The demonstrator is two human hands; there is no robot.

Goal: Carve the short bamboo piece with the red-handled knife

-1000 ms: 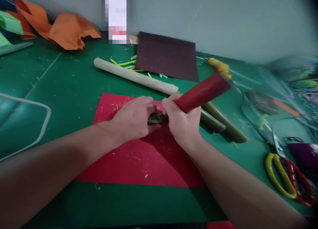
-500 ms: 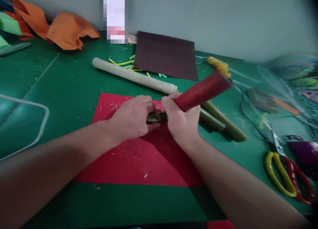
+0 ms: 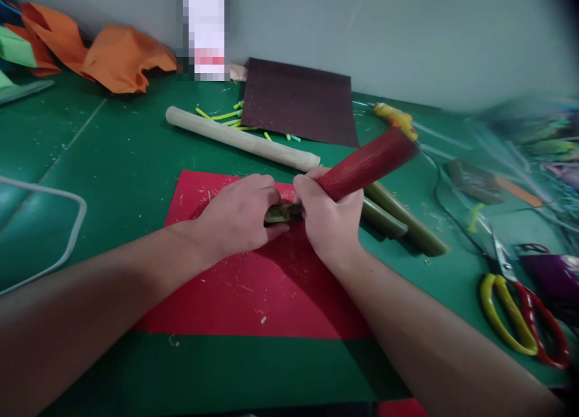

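Note:
My right hand (image 3: 329,222) is wrapped round the near end of a red paper roll (image 3: 368,163) that slants up to the right. My left hand (image 3: 239,215) is closed on a crumpled olive-green end piece (image 3: 279,213) sticking out of that roll between the two hands. Both hands hover over a red paper sheet (image 3: 253,284) lying on the green mat (image 3: 117,163). Two olive-green rolled tubes (image 3: 400,221) lie just right of my right hand.
A pale wooden rolling pin (image 3: 239,139) lies behind the hands, with a dark maroon sheet (image 3: 298,100) and cut straw bits beyond it. Scissors with yellow and red handles (image 3: 520,314) and a yellow glue gun (image 3: 395,118) lie right. Orange paper (image 3: 122,58) is piled back left.
Almost nothing differs. Both hands keep their hold on the roll and the green piece; the view has drifted slightly.

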